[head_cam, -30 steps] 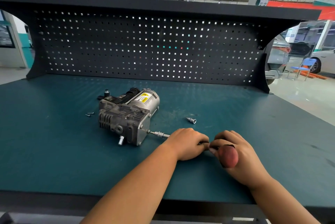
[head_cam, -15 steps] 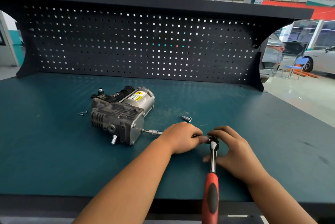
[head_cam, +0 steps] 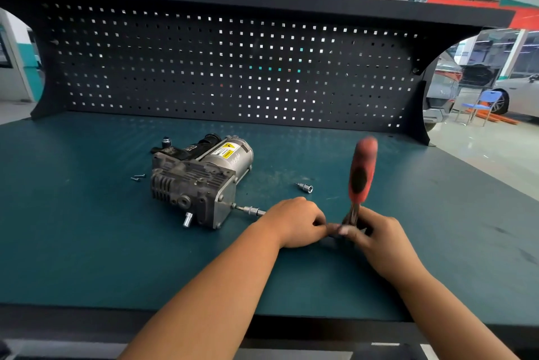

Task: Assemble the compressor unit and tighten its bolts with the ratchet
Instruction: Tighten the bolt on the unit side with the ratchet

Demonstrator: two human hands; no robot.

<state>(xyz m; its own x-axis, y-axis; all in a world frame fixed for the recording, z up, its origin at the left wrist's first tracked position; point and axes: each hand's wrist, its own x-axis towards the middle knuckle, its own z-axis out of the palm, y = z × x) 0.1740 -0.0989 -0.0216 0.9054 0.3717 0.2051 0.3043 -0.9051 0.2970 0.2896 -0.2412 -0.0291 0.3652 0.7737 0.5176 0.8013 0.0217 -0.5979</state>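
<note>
Teal matting covers the benchtop (head_cam: 87,243). Left of centre, two small screws (head_cam: 137,177) lie side by side, just left of the compressor unit (head_cam: 198,181). A small dark cap (head_cam: 166,142) stands just beyond the unit's far left corner. The compressor unit lies on the bench, its finned grey casting to the near left and its silver motor cylinder, with a yellow warning label, to the far right.

From its near right face a slim metal extension bar (head_cam: 250,210) sticks out to the right and runs under the left hand (head_cam: 294,222). That hand lies knuckles up with its fingers curled round the bar, whose right end is hidden. A loose silver socket (head_cam: 304,187) lies just beyond the left hand, apart from it.

Both hands are together, their fingertips meeting at the head of the ratchet (head_cam: 361,176). The right hand (head_cam: 379,240) pinches the ratchet low on its metal shank. The red-and-black handle stands nearly upright above the fingers and is blurred.

A black pegboard (head_cam: 233,68) runs along the bench's far edge. Far right, past the bench, a blue chair (head_cam: 484,100) stands on the workshop floor.
</note>
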